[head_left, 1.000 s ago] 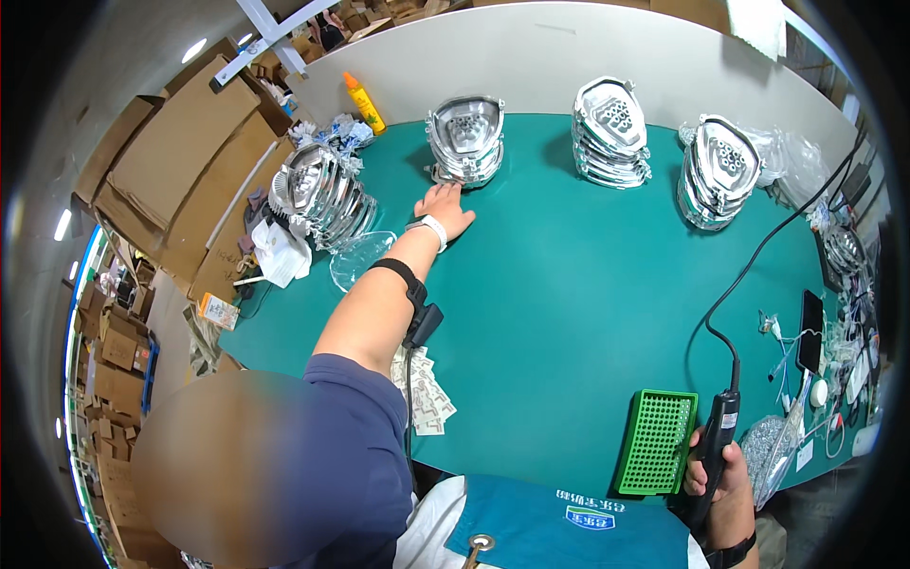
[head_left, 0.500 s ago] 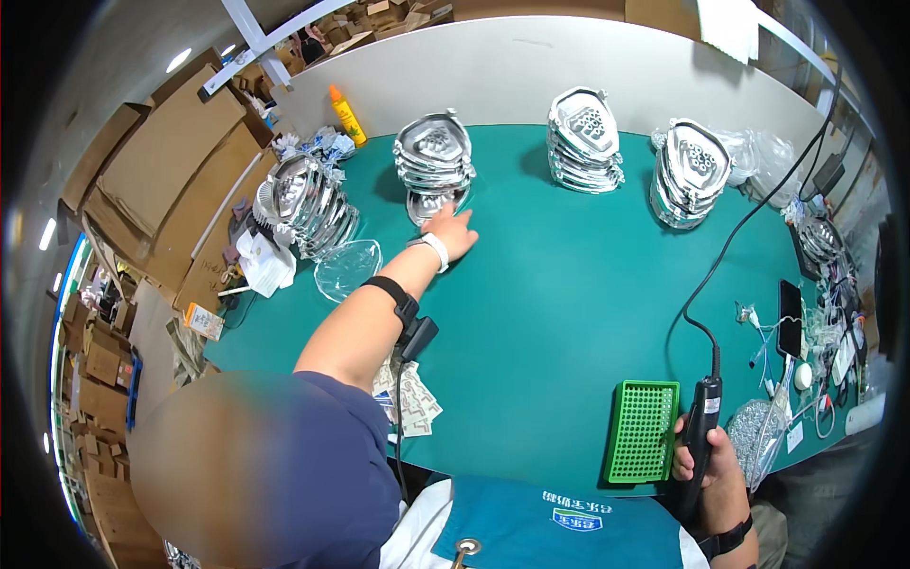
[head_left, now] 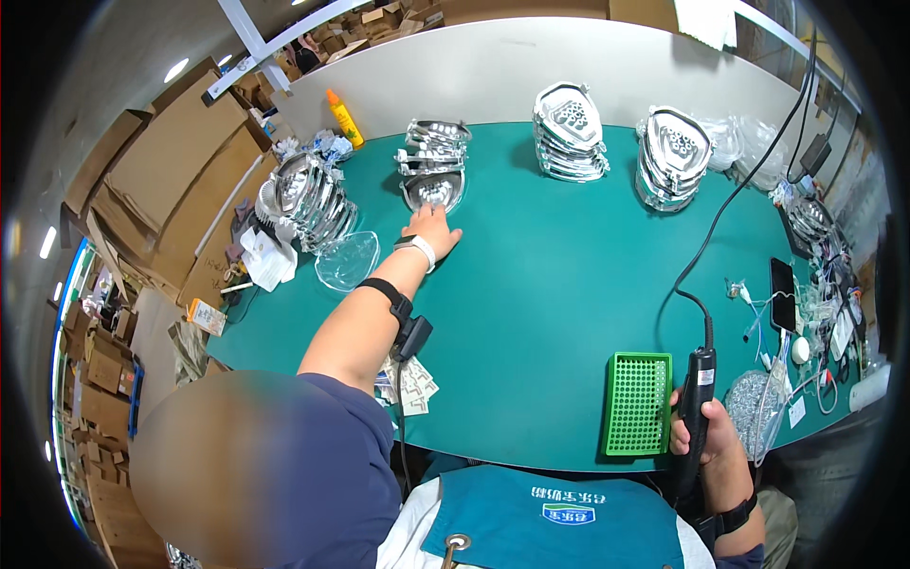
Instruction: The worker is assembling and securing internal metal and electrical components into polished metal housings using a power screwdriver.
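Observation:
My left hand (head_left: 429,235) reaches forward to the near end of a stack of shiny parts (head_left: 436,147). Its fingers hook over the near edge of a silver, bowl-shaped shell (head_left: 434,188), with the thumb out to the right; part of the rim is hidden behind them. Down at the right, my right hand (head_left: 713,434) is wrapped around a black electric screwdriver (head_left: 700,389), held upright with its cord leaving the top. Just left of it lies a green perforated tray (head_left: 666,403) with small dark bits in it.
More silver stacks stand at the left (head_left: 308,204), at the back (head_left: 569,133) and at the back right (head_left: 673,156). A clear plastic cover (head_left: 347,261) lies near my left forearm. A phone (head_left: 782,294) and tangled cables (head_left: 834,284) occupy the right edge. A yellow bottle (head_left: 345,119) stands far left.
The stack at my left hand has tipped, and its parts now show edge-on. The near shell is more exposed. My left hand has shifted slightly left; the right still holds the screwdriver.

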### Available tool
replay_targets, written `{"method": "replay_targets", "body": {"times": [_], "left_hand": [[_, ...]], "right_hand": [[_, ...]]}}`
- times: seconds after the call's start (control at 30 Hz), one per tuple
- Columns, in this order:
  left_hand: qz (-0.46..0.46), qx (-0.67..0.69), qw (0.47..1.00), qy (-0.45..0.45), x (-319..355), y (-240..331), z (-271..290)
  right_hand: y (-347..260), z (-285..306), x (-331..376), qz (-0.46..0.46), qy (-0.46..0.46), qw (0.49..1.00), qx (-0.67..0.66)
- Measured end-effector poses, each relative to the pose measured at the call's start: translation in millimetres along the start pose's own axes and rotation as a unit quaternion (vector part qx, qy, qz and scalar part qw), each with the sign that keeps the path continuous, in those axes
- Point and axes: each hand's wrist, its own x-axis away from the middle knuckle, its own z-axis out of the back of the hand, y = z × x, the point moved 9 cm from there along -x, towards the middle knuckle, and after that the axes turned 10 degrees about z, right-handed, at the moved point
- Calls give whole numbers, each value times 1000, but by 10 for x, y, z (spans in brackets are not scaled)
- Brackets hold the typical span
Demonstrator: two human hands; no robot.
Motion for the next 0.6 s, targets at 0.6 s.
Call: {"method": "replay_targets", "body": {"times": [0.6], "left_hand": [[-209,32,974,-87,820,765,178]], "right_hand": [[-8,27,39,3,9,1000,2]]}}
